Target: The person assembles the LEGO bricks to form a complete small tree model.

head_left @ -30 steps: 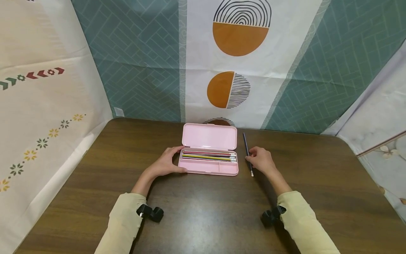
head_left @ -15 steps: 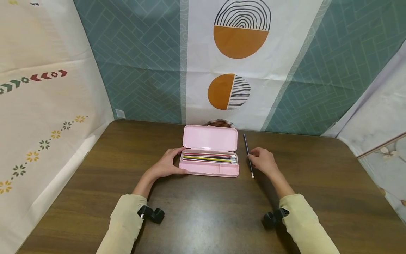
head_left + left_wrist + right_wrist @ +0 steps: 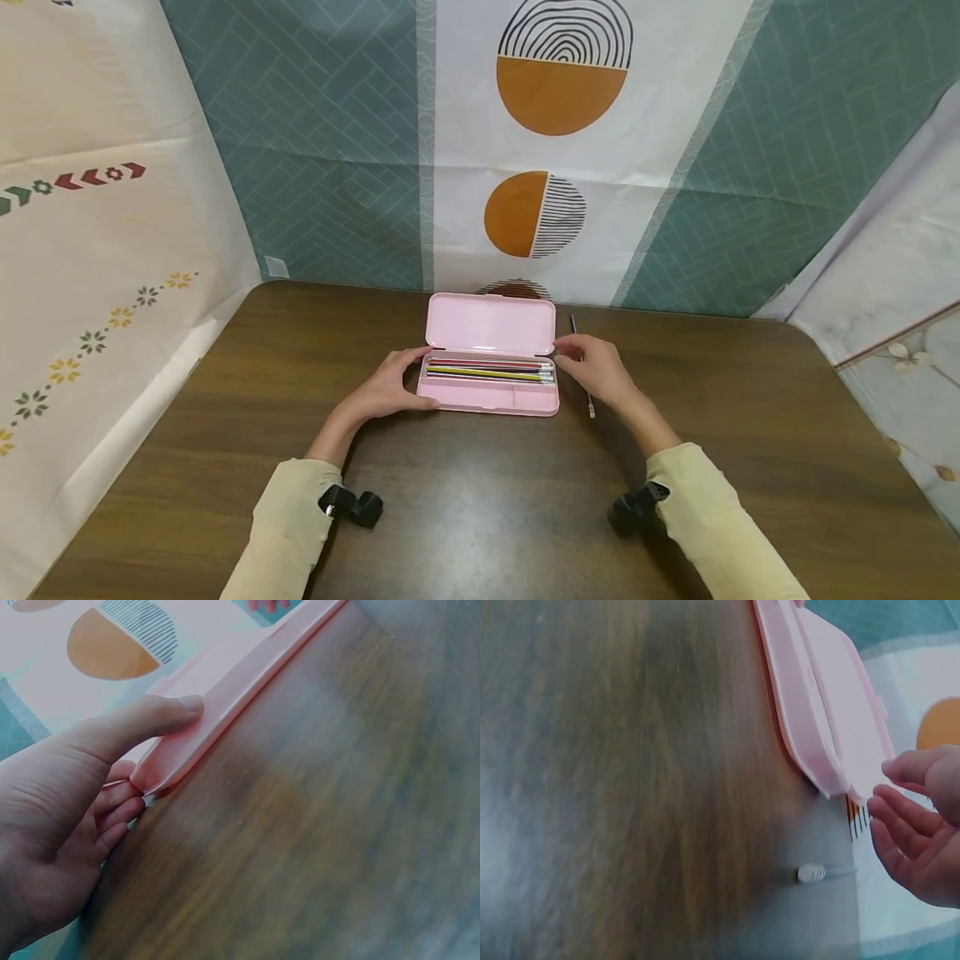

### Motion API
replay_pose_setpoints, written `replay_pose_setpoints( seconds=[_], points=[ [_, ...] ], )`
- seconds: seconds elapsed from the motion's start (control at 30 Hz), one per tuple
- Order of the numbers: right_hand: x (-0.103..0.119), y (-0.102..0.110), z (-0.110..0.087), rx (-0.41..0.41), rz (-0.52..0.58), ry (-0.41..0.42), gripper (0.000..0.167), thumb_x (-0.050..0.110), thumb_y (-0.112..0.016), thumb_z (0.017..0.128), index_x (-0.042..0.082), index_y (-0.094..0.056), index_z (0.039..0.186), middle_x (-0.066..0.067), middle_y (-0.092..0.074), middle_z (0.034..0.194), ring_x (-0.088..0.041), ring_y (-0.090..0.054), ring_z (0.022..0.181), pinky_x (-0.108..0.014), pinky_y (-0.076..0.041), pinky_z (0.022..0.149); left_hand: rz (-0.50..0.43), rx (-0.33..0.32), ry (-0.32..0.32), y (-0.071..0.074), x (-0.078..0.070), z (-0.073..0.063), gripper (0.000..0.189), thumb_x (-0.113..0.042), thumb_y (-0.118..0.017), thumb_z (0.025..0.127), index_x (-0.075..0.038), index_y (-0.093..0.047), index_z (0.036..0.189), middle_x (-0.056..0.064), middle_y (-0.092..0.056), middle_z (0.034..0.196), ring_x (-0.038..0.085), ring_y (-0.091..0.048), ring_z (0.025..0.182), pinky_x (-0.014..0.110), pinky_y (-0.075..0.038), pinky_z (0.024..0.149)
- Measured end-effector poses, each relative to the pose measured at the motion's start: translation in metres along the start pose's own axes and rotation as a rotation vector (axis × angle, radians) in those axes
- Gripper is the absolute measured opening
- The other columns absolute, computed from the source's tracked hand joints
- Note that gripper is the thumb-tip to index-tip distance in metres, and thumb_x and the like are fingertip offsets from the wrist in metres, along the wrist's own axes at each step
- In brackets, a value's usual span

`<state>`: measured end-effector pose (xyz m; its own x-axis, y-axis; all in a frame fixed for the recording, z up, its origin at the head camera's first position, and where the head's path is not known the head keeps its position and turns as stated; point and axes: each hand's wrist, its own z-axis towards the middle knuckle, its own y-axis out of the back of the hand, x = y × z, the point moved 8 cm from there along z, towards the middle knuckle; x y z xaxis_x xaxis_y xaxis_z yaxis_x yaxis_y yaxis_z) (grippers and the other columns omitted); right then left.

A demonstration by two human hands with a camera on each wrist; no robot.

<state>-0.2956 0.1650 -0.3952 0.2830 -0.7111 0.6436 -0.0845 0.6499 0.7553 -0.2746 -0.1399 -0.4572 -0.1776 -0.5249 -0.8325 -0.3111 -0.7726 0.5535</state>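
A pink pencil case lies on the table with its lid raised at the back. Several striped pencils lie side by side in its rear compartment. My left hand grips the case's left end; its thumb presses the front wall and the fingers bend round the corner. Beside the case's right end is my right hand, fingers loosely bent and holding nothing. A dark pencil lies on the table, passing under that hand, which hides its middle. In the right wrist view its eraser end shows.
The brown wooden table stretches out in front of the case and to both sides. A patterned cloth hangs behind the table's back edge, and pale cloths hang at the sides.
My right hand has let go of the dark pencil and moved left to the case's right end. The pencil stays on the table. My left hand keeps its hold on the case.
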Motion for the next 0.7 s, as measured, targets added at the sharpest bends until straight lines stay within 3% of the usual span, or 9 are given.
replay_pose_setpoints(
  seconds=[0.43, 0.7],
  points=[
    [0.03, -0.03, 0.015, 0.089, -0.024, 0.087, 0.023, 0.003, -0.074, 0.097, -0.006, -0.077, 0.117, -0.021, -0.077, 0.11, -0.033, -0.072, 0.095, -0.047, -0.06, 0.086, 0.018, 0.002, -0.004, 0.002, -0.001, 0.0, 0.099, -0.024, -0.09, 0.078, 0.006, -0.041, 0.158, 0.031, -0.045, 0.153, 0.046, -0.037, 0.139, 0.067, -0.034, 0.114],
    [0.05, -0.051, 0.018, 0.196, -0.019, 0.141, 0.02, 0.002, -0.075, 0.096, -0.005, -0.079, 0.115, -0.016, -0.079, 0.104, -0.026, -0.069, 0.09, -0.045, -0.058, 0.091, 0.011, 0.006, 0.003, 0.001, 0.0, 0.0, 0.099, -0.024, -0.09, 0.078, 0.006, -0.04, 0.158, 0.031, -0.044, 0.154, 0.046, -0.036, 0.14, 0.067, -0.033, 0.114]
  ],
)
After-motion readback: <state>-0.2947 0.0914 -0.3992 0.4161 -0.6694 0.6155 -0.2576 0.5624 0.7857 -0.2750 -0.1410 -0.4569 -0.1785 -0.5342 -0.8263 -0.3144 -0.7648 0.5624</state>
